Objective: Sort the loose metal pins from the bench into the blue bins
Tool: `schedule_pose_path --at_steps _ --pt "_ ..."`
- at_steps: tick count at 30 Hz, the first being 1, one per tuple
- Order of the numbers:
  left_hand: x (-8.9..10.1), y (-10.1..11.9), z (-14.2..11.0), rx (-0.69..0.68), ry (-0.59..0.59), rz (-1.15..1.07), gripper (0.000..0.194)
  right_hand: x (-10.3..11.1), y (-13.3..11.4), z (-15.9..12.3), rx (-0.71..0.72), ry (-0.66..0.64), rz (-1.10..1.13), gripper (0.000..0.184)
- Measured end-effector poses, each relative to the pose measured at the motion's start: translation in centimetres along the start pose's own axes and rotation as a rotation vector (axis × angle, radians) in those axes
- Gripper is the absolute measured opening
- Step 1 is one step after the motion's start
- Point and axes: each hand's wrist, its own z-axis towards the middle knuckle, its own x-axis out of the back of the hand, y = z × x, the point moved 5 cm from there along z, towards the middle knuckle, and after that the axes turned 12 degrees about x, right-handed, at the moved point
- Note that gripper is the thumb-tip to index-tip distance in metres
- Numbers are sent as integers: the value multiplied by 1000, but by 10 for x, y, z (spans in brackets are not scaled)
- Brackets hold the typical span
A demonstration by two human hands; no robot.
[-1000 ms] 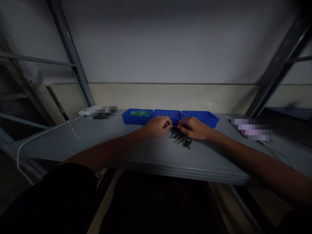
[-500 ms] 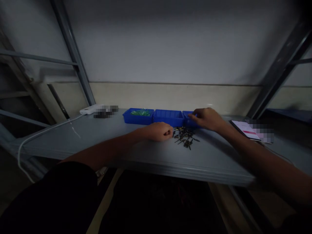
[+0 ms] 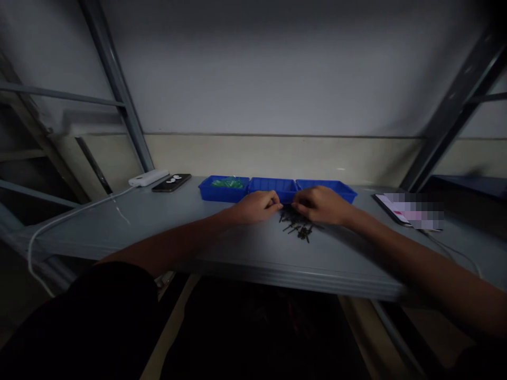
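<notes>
My left hand is closed in a pinch at the left side of a pile of small dark screw-like pieces on the grey tabletop. Over the right side of the pile, my right hand is closed too, its fingertips close to the left ones. What either hand pinches is too small and dark to make out. Just behind the hands stand three blue bins in a row: the left bin holds green plastic-looking material, the middle bin and right bin are partly hidden by my hands.
A white power bank with a cable and a dark phone carrying small white earbuds lie at the back left. At the right is a device with a lit screen. Metal uprights frame the shelf-like table against a wall.
Half a second ago my right hand was raised at the right bin; it has come back left and down beside my left hand. My left hand has shifted slightly up, away from me.
</notes>
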Motion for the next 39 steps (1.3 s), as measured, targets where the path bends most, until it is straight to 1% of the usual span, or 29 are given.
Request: schedule_pose_path --at_steps 2,3,5,7,8,9,11,15,17,19,21,23,25,28,31,32,34,36,37,38,39 --pt "-4 -2 -1 57 -10 12 33 11 18 -4 -173 71 -101 28" --pt "-6 -1 -2 64 -24 35 35 16 29 -8 -272 118 -153 32" --pt "-10 0 -3 35 -52 90 35 23 50 -17 -438 197 -219 41" --pt "-13 2 -4 -14 -74 135 28 25 64 -23 -524 236 -235 49" --pt "-14 3 -4 -35 -82 145 22 25 67 -24 -529 244 -228 51" --pt "-14 3 -3 -49 -90 149 18 23 67 -23 -505 241 -208 52" --pt "-15 1 -3 -65 -100 162 13 17 57 -16 -385 203 -133 49" --pt "-18 -4 0 -55 -95 217 15 0 18 -2 -58 42 58 37" --pt "-19 -7 1 -36 -88 243 16 -7 4 1 43 -18 122 31" --pt "-18 -8 2 -13 -48 247 16 -12 -2 1 89 -51 149 27" --pt "-14 -8 3 -14 20 227 15 -15 -3 1 106 -53 147 24" --pt "-9 -5 3 -45 79 203 15 -15 -2 1 113 -26 143 21" --pt "-5 -2 2 -63 111 175 15 -12 -1 0 113 9 142 20" --pt "-1 2 0 -49 144 109 13 -6 -2 0 93 34 127 19" --pt "-1 4 -3 6 151 43 16 4 4 -1 10 66 53 19" --pt "-3 4 -4 27 138 31 20 9 9 -2 -45 94 9 20" --pt "-8 5 -6 46 106 24 27 19 25 -8 -210 170 -101 24" --pt "-13 8 -7 27 74 36 28 25 45 -16 -401 228 -196 31" --pt "-16 10 -7 7 58 45 27 27 53 -20 -475 235 -226 35" --pt "-19 11 -7 -18 41 53 25 26 60 -22 -521 229 -240 39" --pt "-21 13 -8 -43 27 60 22 25 65 -24 -536 214 -241 42"
